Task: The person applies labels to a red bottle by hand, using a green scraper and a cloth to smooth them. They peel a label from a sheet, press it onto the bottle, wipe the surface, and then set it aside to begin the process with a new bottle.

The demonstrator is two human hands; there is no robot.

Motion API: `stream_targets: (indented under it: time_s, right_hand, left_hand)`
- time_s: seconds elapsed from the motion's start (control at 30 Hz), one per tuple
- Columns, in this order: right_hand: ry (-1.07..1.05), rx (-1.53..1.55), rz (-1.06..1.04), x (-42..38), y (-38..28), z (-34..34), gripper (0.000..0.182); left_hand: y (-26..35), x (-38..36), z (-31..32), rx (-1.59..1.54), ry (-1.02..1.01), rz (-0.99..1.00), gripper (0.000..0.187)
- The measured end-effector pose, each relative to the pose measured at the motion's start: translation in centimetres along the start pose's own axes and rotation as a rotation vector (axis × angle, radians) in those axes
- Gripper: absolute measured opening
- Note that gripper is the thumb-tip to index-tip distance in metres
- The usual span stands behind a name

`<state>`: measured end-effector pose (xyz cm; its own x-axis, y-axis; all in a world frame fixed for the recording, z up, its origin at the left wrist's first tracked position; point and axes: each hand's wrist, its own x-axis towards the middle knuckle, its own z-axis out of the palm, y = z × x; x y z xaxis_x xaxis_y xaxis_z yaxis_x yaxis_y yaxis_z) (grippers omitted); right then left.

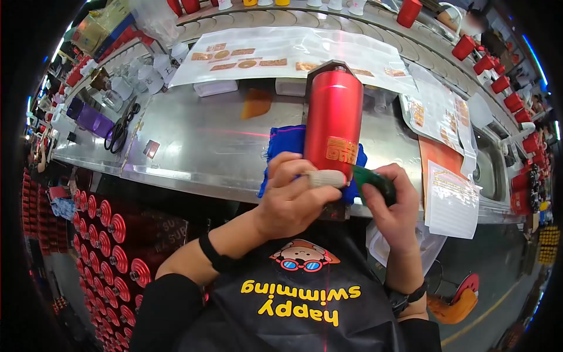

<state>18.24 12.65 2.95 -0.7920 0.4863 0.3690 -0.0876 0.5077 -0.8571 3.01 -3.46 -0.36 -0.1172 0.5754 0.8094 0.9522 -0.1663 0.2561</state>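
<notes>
A glossy red metal cylinder [334, 111] lies lengthwise in front of me, its far end in a dark holder [333, 64]. Near its close end is a gold square-patterned decal [340, 150]. My left hand [287, 199] is closed against the near left end of the cylinder, fingers curled; a beige sleeve [326, 178] covers one finger. Pinched between thumb and fingers of my right hand [397, 211] is a green flat scraper [372, 180], its tip at the cylinder's edge beside the decal. A blue cloth [284, 146] lies under the cylinder.
White sheets with gold decals [252, 50] lie at the back of the metal table [193, 135]. Scissors [122, 128] and a purple object [89, 119] sit left, near several bottles. A printed sheet [451, 199] hangs over the right edge. Red cylinders stand on the lower left.
</notes>
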Motion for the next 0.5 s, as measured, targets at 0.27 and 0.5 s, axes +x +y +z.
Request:
stream_targets:
  time_s: [0.27,0.5]
  right_hand:
    - [-0.153,-0.497,-0.537,1.3,-3.1,0.4,0.033]
    - [-0.151,-0.529,-0.522,0.8,-3.1,0.9,0.032]
  left_hand:
    - [-0.2,-1.2,-1.2,0.009,-0.001,-0.293,0.055]
    - [-0.8,1.5,0.5,0.23,-0.152,-0.116,0.071]
